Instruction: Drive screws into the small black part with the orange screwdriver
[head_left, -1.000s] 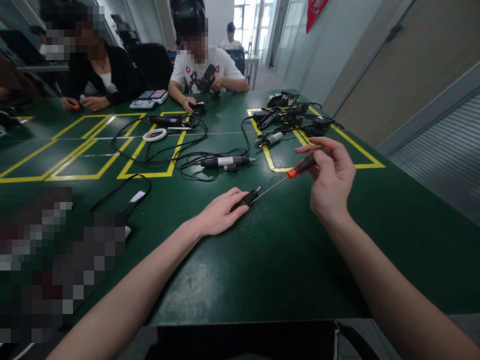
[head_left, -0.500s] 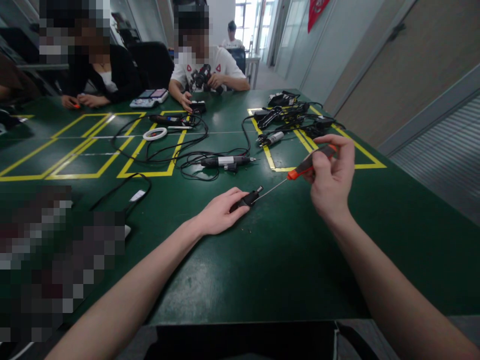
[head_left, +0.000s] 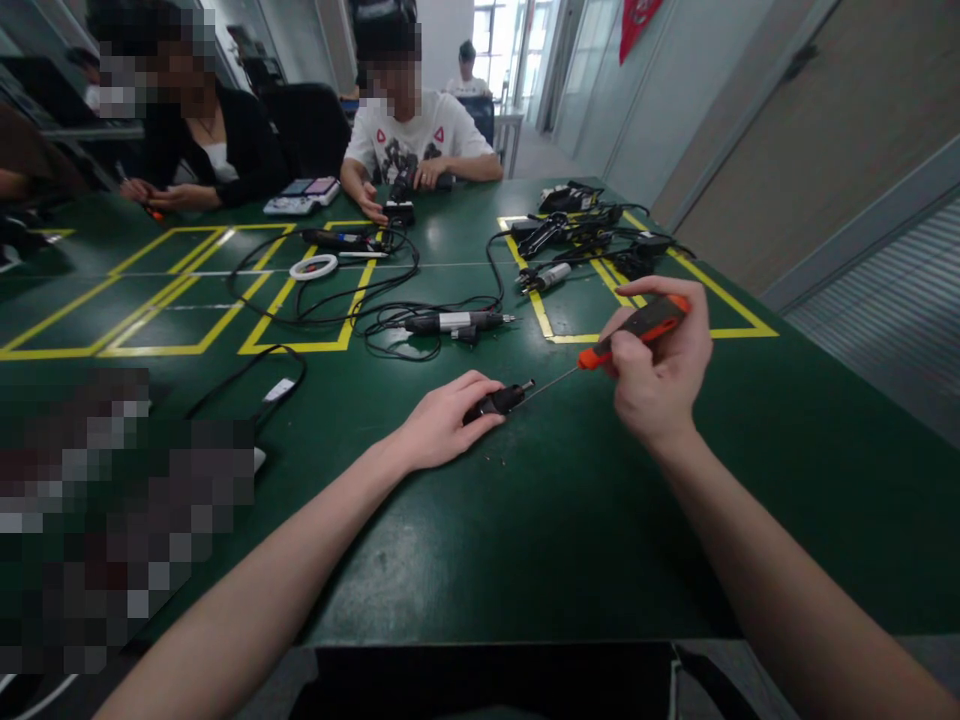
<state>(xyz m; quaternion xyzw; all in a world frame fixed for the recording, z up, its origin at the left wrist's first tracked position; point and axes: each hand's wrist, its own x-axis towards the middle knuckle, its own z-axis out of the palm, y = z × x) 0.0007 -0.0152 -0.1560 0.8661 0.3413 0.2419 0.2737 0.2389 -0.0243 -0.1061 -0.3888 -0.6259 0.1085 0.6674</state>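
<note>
My left hand (head_left: 451,418) is closed round a small black device (head_left: 501,401) at the middle of the table. A short pin with a light tip sticks out of its far end; its exact kind I cannot make out. My right hand (head_left: 666,365) grips the orange and dark grey handle of a screwdriver (head_left: 641,328), with the index finger along its upper end. The thin shaft slants down left to the front of the black device. Whether the tip sits in a screw is too small to tell. A few tiny screw-like bits (head_left: 495,460) lie just in front of my left hand.
Beyond my hands lies a black pen-shaped power tool (head_left: 454,322) with coiled cable. Farther back are a white ring (head_left: 313,267) and a heap of black tools and cords (head_left: 562,235). Yellow tape (head_left: 292,349) marks the green table. Two people sit across it, handling things.
The screwdriver handle has turned in my right hand, and the thumb and fingers have shifted on it. The black device has turned slightly under my left hand.
</note>
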